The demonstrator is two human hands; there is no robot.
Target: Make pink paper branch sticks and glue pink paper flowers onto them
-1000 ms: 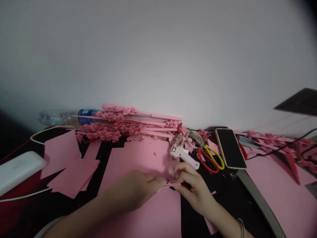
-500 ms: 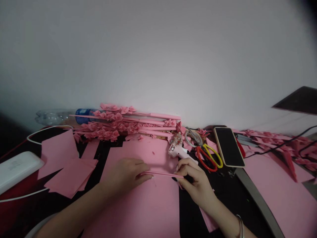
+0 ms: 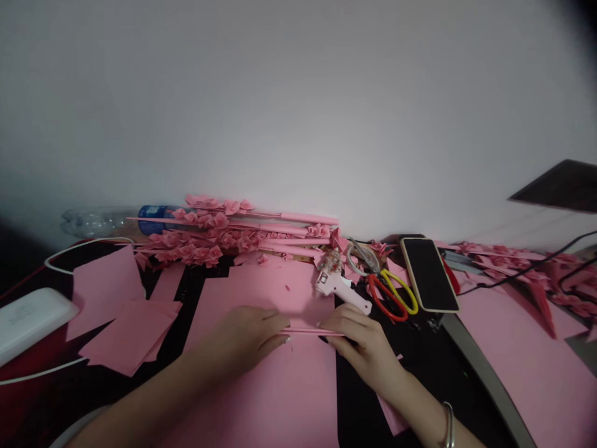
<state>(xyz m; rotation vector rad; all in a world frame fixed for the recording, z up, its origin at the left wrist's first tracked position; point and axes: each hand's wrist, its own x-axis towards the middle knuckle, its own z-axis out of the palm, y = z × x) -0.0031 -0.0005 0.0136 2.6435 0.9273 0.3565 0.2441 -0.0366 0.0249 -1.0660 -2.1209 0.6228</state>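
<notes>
A thin pink paper strip, folded or rolled, lies level between my two hands. My left hand pinches its left end between thumb and fingers. At the other end, my right hand closes its thumb and fingers on the strip. Both hands are over large pink paper sheets. Just beyond my right hand lies a pale pink glue gun.
Pink paper flowers with rolled stems lie along the wall beside a plastic bottle. Scissors and a phone lie at the right. Pink squares and a white device are at the left.
My left hand has moved right along the strip, so the hands are closer together. My right hand's fingers have shifted left and flattened over the strip, uncovering more of the glue gun's handle.
</notes>
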